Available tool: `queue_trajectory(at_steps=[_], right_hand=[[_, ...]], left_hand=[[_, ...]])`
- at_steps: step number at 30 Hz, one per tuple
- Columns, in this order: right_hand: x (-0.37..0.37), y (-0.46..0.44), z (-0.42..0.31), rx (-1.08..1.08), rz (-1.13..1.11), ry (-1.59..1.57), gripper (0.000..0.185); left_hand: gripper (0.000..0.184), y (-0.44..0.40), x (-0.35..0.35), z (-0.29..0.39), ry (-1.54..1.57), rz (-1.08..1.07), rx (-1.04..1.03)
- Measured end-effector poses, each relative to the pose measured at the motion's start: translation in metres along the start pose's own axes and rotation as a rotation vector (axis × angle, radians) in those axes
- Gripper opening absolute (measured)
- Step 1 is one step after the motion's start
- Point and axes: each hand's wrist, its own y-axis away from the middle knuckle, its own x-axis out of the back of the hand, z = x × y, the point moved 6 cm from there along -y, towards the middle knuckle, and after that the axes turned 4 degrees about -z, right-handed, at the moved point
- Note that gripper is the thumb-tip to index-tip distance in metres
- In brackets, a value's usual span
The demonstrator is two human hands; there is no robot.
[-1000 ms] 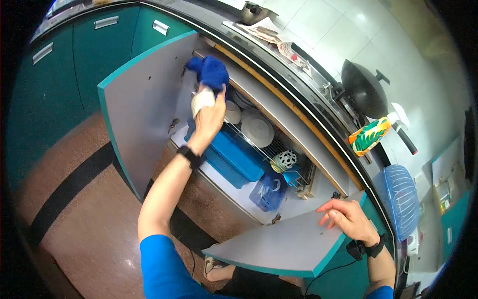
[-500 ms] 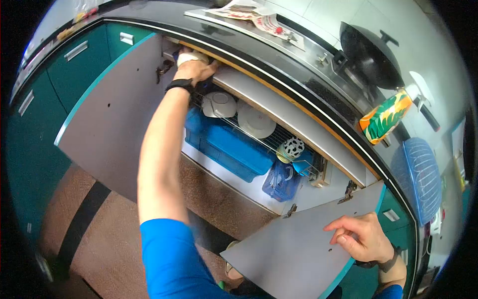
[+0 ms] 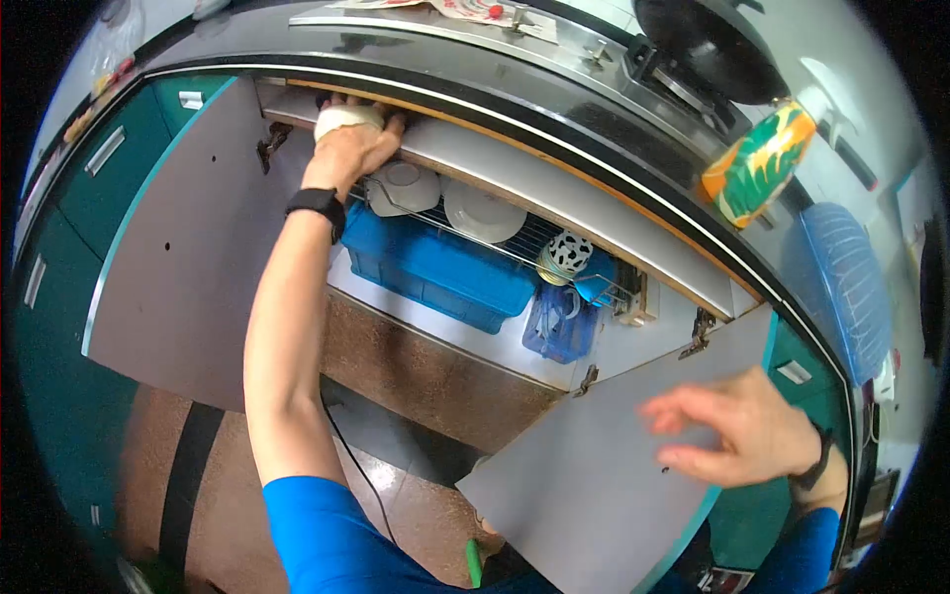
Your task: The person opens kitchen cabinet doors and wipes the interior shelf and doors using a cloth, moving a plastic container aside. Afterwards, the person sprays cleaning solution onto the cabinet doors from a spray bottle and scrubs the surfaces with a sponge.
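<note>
My left hand (image 3: 346, 148) reaches into the top left of the open cabinet, at the shelf board (image 3: 495, 173) below the countertop. A cream-coloured curved band (image 3: 348, 117) lies across its knuckles; I cannot tell whether it is a wrap or a held thing. The fingertips are mostly hidden in the cabinet's shade. My right hand (image 3: 737, 426), somewhat blurred, hovers over the inner face of the right cabinet door (image 3: 584, 485) with fingers apart and nothing in them. Below the left hand, a white bowl (image 3: 404, 188) and a white plate (image 3: 483, 210) sit on a wire rack (image 3: 529, 238).
Under the rack are a blue bin (image 3: 430, 272) and a blue basket (image 3: 559, 332). The left door (image 3: 188, 247) stands wide open. On the counter are a wok (image 3: 708, 49), an orange-green pump bottle (image 3: 762, 163) and a blue basket-like rack (image 3: 846, 287). A cable (image 3: 361, 470) crosses the floor.
The view has shifted, so the cabinet appears further left and higher. My left hand stays inside the top left. My right hand's fingers have spread from a loose curl.
</note>
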Motion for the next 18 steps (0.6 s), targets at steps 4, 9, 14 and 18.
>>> queue_trajectory(at_steps=[4,9,14,18], right_hand=[[0.016,-0.033,-0.003,0.198,0.216,0.246,0.039],[0.002,-0.036,0.006,0.131,0.058,0.217,0.027],[0.012,-0.018,0.012,0.034,0.154,0.048,0.019],[0.001,0.001,0.024,-0.073,0.198,-0.169,0.019]], left_hand=[[0.057,0.02,-0.001,0.066,-0.002,0.185,-0.118],[0.066,0.048,-0.001,0.162,0.18,0.113,-0.178],[0.069,0.076,0.003,0.267,0.268,-0.052,-0.285],[0.068,0.103,0.007,0.351,0.415,-0.2,-0.447]])
